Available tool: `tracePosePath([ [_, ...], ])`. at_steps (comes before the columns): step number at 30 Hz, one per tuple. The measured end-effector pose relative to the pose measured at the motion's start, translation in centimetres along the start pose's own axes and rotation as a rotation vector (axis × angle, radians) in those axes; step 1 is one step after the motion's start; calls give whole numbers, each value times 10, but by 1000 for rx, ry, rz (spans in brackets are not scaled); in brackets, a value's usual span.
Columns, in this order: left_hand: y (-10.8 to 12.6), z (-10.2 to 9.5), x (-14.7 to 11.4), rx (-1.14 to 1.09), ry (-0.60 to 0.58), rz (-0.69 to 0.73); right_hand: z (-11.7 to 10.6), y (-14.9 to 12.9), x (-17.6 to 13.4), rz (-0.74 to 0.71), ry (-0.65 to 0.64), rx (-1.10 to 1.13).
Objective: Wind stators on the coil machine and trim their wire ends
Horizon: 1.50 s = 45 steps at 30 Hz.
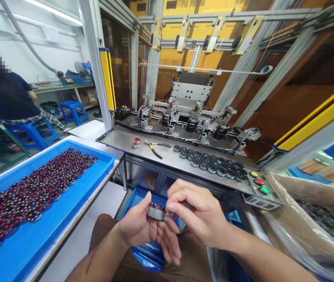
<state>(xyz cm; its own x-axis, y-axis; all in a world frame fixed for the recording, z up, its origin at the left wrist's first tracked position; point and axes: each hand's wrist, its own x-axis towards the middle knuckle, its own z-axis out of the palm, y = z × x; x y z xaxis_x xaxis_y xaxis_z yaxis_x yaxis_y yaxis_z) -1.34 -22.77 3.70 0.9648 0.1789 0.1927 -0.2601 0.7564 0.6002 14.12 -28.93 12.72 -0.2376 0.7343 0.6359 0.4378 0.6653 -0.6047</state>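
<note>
My left hand holds a motor stator, a short round part with a grey side band and red winding showing on top. The thumb rests against its edge and the other fingers spread underneath. Just to the right, my right hand is pinched, thumb against forefinger, close to the stator's right edge. Whatever lies between those fingertips, if anything, is too small to make out. On the metal bench ahead lie two loose stators with copper and red winding and a pair of pliers with dark handles.
A blue tray of finished-looking wound stators stands at left. Rows of black stators line the bench, before a winding machine. A button box and a plastic-lined carton are at right. Another person sits far left.
</note>
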Motion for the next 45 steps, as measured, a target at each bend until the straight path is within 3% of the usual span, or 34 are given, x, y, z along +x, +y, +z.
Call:
tracePosePath([
  [2,-3,0,-4,12,-18,12,-3,-1,-1,-13,-12,-17],
  [7,-7,10,-14,184,272,336,-4,-1,-5,1,35,-85],
  [11,-8,12,-11,248,368,633,-2,-1,-5,60,89,-87],
  [13,-9,11,-6,193,329,613,-2,0,-5,67,92,-50],
  [17,-12,14,0,163,246,402,-4,2,-4,62,76,-28],
  [22,-14,16,3,266,333,540,-3,2,-6,38,135,-61],
  [26,-9,11,4,375,387,667,9,-5,-15,125,292,-37],
  [29,-2,6,3,414,419,700,27,-9,-26,384,346,193],
  [32,3,5,4,420,435,692,50,-5,-35,636,296,620],
  [34,4,4,4,420,440,675,62,1,-40,730,283,852],
  [40,9,-1,-1,535,488,613,66,15,-50,797,286,1260],
  [45,14,1,-2,688,398,523,65,13,-50,709,259,1367],
])
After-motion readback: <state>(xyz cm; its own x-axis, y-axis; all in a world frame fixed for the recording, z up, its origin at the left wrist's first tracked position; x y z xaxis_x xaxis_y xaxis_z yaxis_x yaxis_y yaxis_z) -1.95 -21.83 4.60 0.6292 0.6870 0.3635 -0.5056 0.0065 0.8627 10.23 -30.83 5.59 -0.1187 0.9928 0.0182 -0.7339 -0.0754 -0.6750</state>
